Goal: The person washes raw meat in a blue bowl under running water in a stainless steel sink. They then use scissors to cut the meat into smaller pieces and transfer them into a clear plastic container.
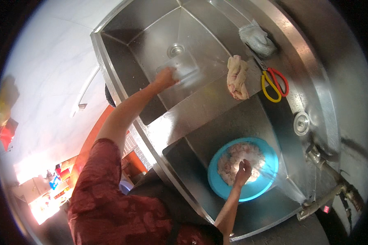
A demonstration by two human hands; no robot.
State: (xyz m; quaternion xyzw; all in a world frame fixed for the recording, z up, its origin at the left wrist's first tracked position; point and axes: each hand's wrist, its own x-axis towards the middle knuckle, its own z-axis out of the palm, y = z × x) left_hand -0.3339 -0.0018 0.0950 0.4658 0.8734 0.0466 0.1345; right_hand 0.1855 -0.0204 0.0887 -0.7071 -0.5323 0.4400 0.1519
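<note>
My left hand [166, 78] grips the near edge of a clear plastic container [185, 65] inside the upper steel sink basin [156, 39]; both are blurred. The container lies partly over the bottom of the basin, near the drain [175, 50]. My right hand [243, 174] is above pale pieces of raw meat [228, 165] in a light-blue plastic tub [214, 180]. Its fingers are bent, and whether they pinch a piece cannot be made out. The tub stands in the lower sink basin [202, 144], with water running from a tap [308, 209] towards it.
On the divider between the basins lies a piece of raw poultry [237, 78]. Scissors with one red and one yellow handle [274, 84] rest beside it, blades towards a crumpled grey-green cloth or mesh [257, 39]. A metal drain strainer [301, 123] sits on the back ledge.
</note>
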